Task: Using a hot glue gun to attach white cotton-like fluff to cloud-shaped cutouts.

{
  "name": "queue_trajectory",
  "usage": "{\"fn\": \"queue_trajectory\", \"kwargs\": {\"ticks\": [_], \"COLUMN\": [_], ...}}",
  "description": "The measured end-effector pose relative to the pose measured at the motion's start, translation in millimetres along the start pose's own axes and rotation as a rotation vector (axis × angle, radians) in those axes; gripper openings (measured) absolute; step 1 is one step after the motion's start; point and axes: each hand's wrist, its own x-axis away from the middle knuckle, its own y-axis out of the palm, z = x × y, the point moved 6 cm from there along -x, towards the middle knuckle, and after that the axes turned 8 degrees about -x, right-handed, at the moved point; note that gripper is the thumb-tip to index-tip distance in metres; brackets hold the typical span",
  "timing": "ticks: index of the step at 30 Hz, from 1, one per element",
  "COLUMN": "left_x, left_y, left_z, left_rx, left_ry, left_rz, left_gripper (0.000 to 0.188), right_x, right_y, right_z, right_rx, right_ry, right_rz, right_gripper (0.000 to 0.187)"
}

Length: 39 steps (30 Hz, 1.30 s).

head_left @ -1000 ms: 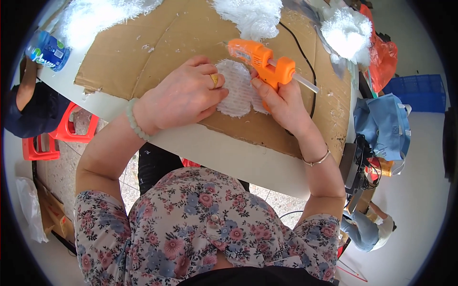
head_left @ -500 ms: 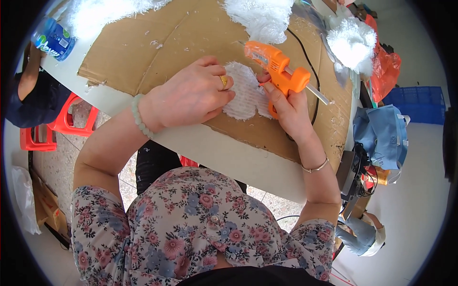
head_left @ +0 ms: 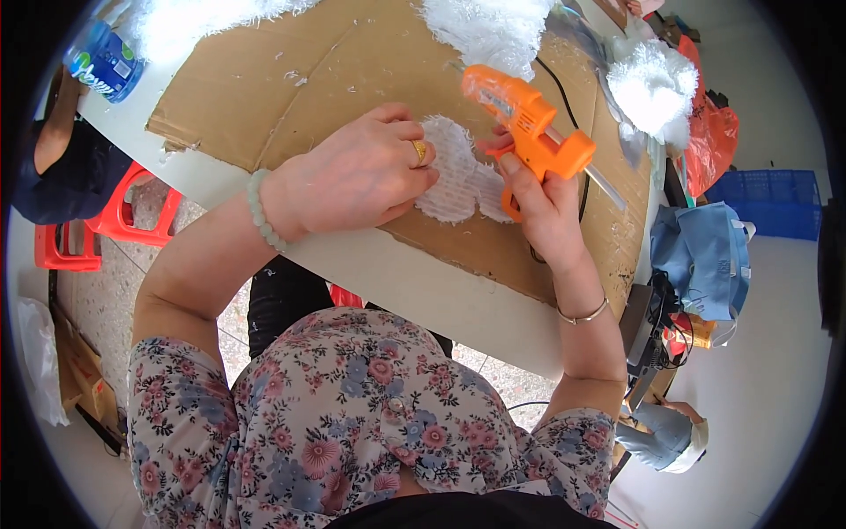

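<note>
An orange glue gun [head_left: 533, 123] is gripped in my right hand [head_left: 548, 207], which is closed around its handle. A clear glue stick [head_left: 604, 187] sticks out of its back end, and its nozzle points to the far left. Under and left of the gun, a white fabric piece [head_left: 451, 172] with a ribbed face and fuzzy edges lies on the brown cardboard [head_left: 326, 79]. My left hand [head_left: 366, 172] is closed at the left edge of this piece; its curled fingers hide the fingertips and the exact hold.
White fluffy material [head_left: 489, 35] lies at the far edge, with another fluffy bundle [head_left: 652, 84] at far right. A blue-labelled bottle [head_left: 106, 66] stands far left near another person's arm [head_left: 57, 123]. The gun's black cable [head_left: 564, 93] crosses the cardboard. Red stools [head_left: 132, 212] stand left.
My right hand has lifted the glue gun slightly and moved it to the right, away from the white fabric piece. My left hand stays almost in place.
</note>
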Motion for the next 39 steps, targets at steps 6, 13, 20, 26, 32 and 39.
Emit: {"fn": "queue_trajectory", "kwargs": {"ticks": [6, 13, 20, 26, 32, 39], "left_x": [0, 0, 0, 0, -3, -2], "left_y": [0, -2, -2, -3, -3, -4], "left_z": [1, 2, 3, 4, 5, 5], "left_rx": [-0.017, -0.038, -0.047, -0.072, -0.057, -0.059], "left_ry": [0.003, 0.011, 0.014, 0.014, 0.020, 0.016], "left_rz": [0.029, 0.024, 0.044, 0.029, 0.062, 0.091], "left_gripper": [0.011, 0.010, 0.010, 0.010, 0.011, 0.011], "right_x": [-9, -17, -27, -36, -22, 13], "right_y": [11, 17, 28, 23, 18, -27], "right_z": [16, 1, 8, 5, -6, -43], "right_rx": [0.142, -0.012, 0.188, 0.136, -0.141, 0.090], "right_ry": [0.033, 0.083, 0.018, 0.069, -0.007, -0.089], "right_rz": [-0.084, -0.090, -0.189, -0.080, -0.077, 0.029], "right_gripper": [0.028, 0.027, 0.024, 0.022, 0.022, 0.026]}}
